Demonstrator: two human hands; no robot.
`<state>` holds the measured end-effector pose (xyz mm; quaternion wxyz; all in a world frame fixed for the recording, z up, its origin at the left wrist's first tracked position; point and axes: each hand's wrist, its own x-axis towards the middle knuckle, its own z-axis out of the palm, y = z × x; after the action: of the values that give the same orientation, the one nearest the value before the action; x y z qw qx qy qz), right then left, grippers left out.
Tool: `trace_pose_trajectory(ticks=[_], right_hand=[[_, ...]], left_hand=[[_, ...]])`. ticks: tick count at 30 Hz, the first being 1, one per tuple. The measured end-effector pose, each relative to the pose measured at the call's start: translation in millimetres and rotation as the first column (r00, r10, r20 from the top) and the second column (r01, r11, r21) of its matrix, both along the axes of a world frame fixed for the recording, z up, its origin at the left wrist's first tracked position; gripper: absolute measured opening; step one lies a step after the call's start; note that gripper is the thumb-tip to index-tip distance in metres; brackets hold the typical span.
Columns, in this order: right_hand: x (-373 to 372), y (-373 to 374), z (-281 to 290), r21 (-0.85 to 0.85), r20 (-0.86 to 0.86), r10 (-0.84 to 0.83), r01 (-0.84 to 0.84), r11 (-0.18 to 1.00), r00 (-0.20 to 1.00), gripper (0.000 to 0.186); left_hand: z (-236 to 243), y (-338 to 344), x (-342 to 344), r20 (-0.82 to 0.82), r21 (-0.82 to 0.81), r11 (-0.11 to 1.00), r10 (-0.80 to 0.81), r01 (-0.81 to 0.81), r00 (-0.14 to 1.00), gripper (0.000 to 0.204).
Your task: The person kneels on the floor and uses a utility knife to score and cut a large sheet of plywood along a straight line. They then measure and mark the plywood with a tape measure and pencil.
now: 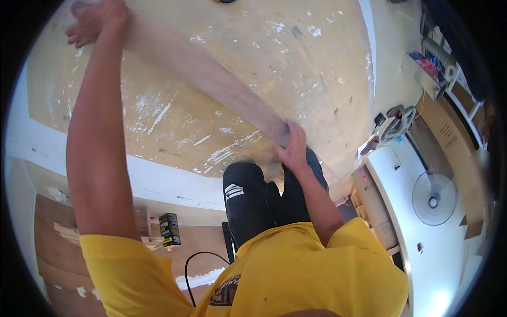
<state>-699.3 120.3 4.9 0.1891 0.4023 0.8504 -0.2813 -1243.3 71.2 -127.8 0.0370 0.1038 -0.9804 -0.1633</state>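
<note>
A long, flat brown wooden board lies slantwise across the large worktable, from the far left to just in front of my knees. My left arm is stretched out, and my left hand is closed over the board's far end, slightly blurred. At the near end, my right hand grips the board's edge, thumb on one side and fingers on the other. The table's covering under the board is tan, with white paint-like smears and scrapes.
Along the table's near edge runs a white strip. A black and yellow box stands below at left, near a black cable. To the right are a round fan, cardboard and a box of supplies.
</note>
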Motion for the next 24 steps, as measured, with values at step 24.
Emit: trace_pose_trajectory(ticks=[24], right_hand=[[45,-8,-24,0.057,0.029,-0.003,0.002,0.998,1.000,0.077]], left_hand=[[14,8,4,0.086,-0.084,0.996,-0.010,0.018,0.996,0.076]])
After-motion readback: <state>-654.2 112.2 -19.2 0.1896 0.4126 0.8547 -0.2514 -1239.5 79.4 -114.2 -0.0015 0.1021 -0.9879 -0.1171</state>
